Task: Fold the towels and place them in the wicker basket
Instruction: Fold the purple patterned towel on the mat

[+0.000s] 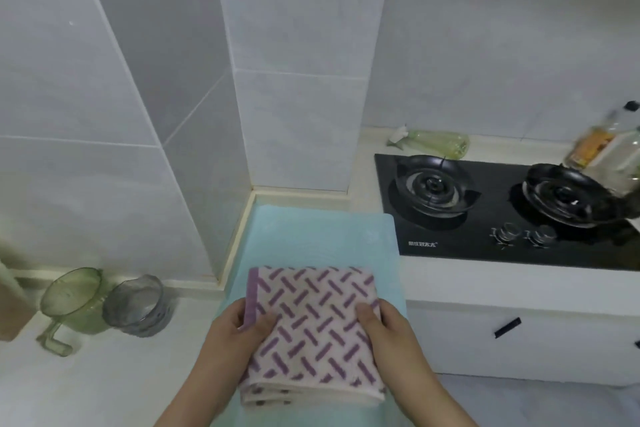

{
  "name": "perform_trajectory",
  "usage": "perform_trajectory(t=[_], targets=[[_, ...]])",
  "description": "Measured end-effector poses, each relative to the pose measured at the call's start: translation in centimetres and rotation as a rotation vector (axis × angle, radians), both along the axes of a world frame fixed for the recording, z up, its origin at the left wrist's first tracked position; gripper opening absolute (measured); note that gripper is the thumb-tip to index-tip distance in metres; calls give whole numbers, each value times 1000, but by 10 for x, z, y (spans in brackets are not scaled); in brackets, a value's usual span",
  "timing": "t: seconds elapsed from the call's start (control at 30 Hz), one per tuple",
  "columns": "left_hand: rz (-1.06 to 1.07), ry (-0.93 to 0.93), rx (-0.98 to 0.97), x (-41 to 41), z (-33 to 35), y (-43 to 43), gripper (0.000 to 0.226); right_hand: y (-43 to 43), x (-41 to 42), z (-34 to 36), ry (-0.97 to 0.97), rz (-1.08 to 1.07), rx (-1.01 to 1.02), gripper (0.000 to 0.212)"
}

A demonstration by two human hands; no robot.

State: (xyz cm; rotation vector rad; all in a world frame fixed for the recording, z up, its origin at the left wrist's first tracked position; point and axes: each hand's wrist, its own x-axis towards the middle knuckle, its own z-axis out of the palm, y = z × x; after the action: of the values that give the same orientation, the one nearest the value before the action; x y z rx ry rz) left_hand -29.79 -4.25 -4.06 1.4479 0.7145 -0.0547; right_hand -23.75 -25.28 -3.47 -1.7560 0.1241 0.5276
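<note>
A folded cream towel [311,322] with purple dashes and a purple edge lies on a light blue mat [322,236] on the counter, several layers showing at its near edge. My left hand [232,333] grips its left side, thumb on top by the purple band. My right hand [388,326] grips its right side, thumb on top. No wicker basket is in view.
A green transparent cup [74,302] and a grey glass cup [138,305] stand on the counter to the left. A black two-burner gas hob [502,204] lies to the right, with a bottle [609,146] at its far right. Tiled walls rise behind.
</note>
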Motion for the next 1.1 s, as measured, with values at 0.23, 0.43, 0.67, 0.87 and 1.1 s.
perform_trajectory(t=[0.23,0.43,0.67,0.87,1.1], targets=[[-177,-91,-17,51,62,-46,61,-55,21,71,-79,-123,13,18],[-280,-161,23,88,84,-117,22,-128,21,99,-152,-285,101,20],[-421,-212,-17,117,104,-229,15,-237,20,111,-165,-460,213,22],[-471,-187,-126,136,117,-346,30,-350,28,117,-168,-543,215,20],[-522,-241,-113,150,127,-471,26,-470,30,124,-169,-636,288,21]])
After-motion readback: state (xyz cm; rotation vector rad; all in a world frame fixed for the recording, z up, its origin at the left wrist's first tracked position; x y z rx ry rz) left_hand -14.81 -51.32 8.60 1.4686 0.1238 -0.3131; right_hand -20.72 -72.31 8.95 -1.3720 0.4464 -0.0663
